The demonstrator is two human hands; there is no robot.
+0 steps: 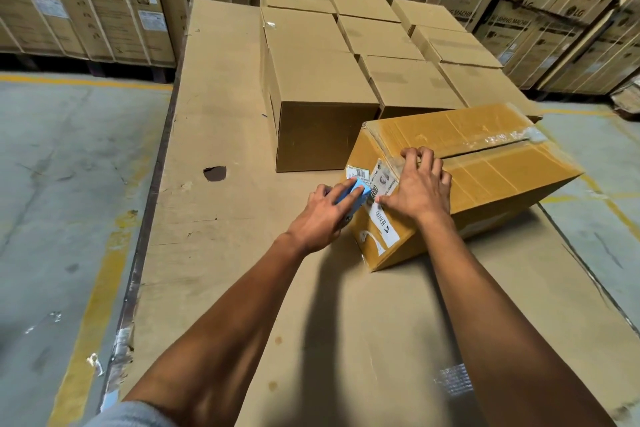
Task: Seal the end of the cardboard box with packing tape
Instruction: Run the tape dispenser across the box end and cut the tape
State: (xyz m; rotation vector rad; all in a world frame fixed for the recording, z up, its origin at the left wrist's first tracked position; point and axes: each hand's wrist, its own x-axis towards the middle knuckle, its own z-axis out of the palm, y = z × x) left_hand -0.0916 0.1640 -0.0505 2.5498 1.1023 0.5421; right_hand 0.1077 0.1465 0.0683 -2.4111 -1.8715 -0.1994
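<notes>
1. Cardboard box [491, 170], yellowish brown, lies on a large flat cardboard sheet [221, 149] spread over the concrete floor [62, 184]. It sits skewed, near end turned toward the person, just in front of a block of plain brown cartons [325, 87].
2. Top flaps meet along a centre seam; clear tape [502, 139] runs part of that seam and bunches up at the far end. Near the right hand the seam shows a dark gap.
3. Near end face carries white printed labels [382, 218]; text too small to read fully.
4. Right hand [420, 187] is pressed over the near top edge of the box: fingers curled together on the top at the seam, thumb spread down onto the end face, touching a label.
5. Left hand [325, 215] is at the left corner of the end face, fingers closed around a blue tape dispenser [356, 194] held against the box. Whether tape is feeding from it cannot be told.
6. Dark hole [215, 173] in the sheet, well left of the box.
7. Background: stacked LG washing machine cartons [104, 0] along the rear and right. Yellow line [93, 305] painted on the floor at left.
</notes>
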